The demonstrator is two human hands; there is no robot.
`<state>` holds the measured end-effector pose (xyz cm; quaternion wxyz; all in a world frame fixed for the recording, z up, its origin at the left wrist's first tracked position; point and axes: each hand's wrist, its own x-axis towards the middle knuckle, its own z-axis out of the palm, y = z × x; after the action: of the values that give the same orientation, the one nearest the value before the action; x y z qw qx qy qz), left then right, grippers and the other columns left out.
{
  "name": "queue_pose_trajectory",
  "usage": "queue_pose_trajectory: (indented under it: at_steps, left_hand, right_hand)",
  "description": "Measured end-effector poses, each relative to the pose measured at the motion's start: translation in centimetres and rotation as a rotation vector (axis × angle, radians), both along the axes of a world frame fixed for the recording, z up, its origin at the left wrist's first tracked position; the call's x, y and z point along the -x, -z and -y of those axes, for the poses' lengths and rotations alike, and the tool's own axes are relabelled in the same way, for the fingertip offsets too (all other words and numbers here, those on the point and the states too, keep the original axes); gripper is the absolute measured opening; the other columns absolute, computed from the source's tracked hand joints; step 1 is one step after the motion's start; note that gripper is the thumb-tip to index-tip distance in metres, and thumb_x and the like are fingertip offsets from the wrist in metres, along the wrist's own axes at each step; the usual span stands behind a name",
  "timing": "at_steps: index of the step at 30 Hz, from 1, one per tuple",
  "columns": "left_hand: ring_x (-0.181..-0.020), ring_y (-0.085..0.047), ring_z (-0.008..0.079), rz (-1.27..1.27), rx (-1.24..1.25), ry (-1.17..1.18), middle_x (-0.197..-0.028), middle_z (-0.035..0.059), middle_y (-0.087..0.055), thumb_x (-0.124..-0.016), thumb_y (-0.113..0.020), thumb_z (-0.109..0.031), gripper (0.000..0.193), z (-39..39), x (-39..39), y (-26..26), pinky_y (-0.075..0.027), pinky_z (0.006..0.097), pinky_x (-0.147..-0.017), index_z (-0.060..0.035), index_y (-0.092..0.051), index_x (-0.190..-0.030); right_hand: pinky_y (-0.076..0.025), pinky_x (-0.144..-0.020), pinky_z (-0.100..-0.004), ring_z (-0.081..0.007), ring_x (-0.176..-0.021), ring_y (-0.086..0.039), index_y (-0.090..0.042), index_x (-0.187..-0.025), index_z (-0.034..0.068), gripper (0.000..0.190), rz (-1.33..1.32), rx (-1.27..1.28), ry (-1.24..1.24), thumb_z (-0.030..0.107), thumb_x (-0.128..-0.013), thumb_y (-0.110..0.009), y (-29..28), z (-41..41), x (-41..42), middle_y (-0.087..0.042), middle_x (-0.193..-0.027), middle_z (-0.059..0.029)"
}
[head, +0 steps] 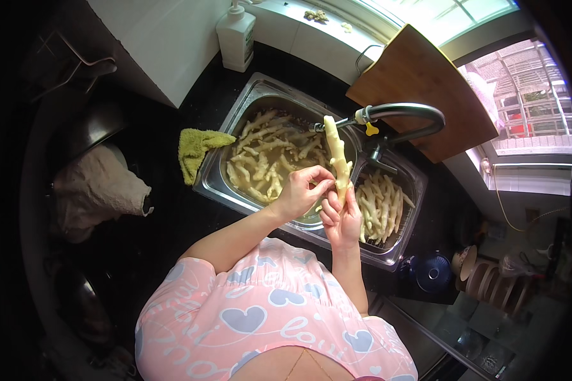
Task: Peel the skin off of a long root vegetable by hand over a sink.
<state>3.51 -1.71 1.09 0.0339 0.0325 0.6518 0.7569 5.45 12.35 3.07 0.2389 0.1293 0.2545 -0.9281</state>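
Observation:
Upright in my right hand (342, 219) is a pale yellow chicken foot (336, 150), gripped at its lower end, with its upper end beside the faucet's spout. The thumb and fingertips of my left hand (305, 191) pinch at the foot's lower left side; the exact contact is partly hidden. Below and to the left, many chicken feet (262, 164) lie in cloudy water in the larger basin of a steel double sink (229, 200). More chicken feet (381, 207) are heaped on a wire rack in the smaller right basin.
A curved faucet (410, 112) reaches over the sink from the right, before a wooden board (422, 90). A green cloth (195, 152) hangs near the sink's left corner. A white pump bottle (237, 38) stands behind. To the right are a blue lidded pot (431, 272) and a dish rack.

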Motion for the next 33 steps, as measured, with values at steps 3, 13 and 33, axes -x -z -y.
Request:
queue_pose_trajectory:
  at_steps: [3,13,33]
  left_hand:
    - [-0.077,-0.065,0.0118,0.003,-0.010,0.004,-0.085,0.0072,-0.066,-0.088,-0.061,-0.008,0.014,0.0,0.0,-0.1,-0.054,0.0242,-0.070,0.0037,-0.063,-0.096]
    - [-0.078,-0.065,0.0117,0.009,-0.012,0.001,-0.086,0.0070,-0.066,-0.088,-0.061,-0.008,0.013,0.1,-0.1,-0.3,-0.054,0.0241,-0.070,0.0036,-0.062,-0.095]
    - [-0.087,-0.058,0.0106,0.147,-0.381,0.153,-0.099,0.0075,-0.061,-0.086,-0.060,-0.002,0.043,-0.7,0.3,-0.4,-0.050,0.0214,-0.074,-0.0015,-0.044,-0.125]
  right_hand:
    - [-0.028,-0.040,-0.0178,-0.0069,-0.046,-0.034,-0.040,-0.124,0.014,0.032,-0.010,-0.004,0.004,0.033,-0.103,-0.024,-0.1,0.0,-0.1,-0.037,-0.066,-0.0001]
    - [-0.028,-0.040,-0.0182,-0.0071,-0.046,-0.034,-0.040,-0.122,0.014,0.031,-0.003,0.009,-0.003,0.032,-0.103,-0.024,-0.2,0.1,-0.2,-0.038,-0.066,-0.0001]
    - [-0.031,-0.048,-0.0193,-0.0062,-0.058,-0.039,-0.027,-0.140,0.013,0.044,-0.195,-0.532,0.186,0.029,-0.099,-0.033,-0.7,2.6,-0.8,-0.043,-0.076,-0.0007]
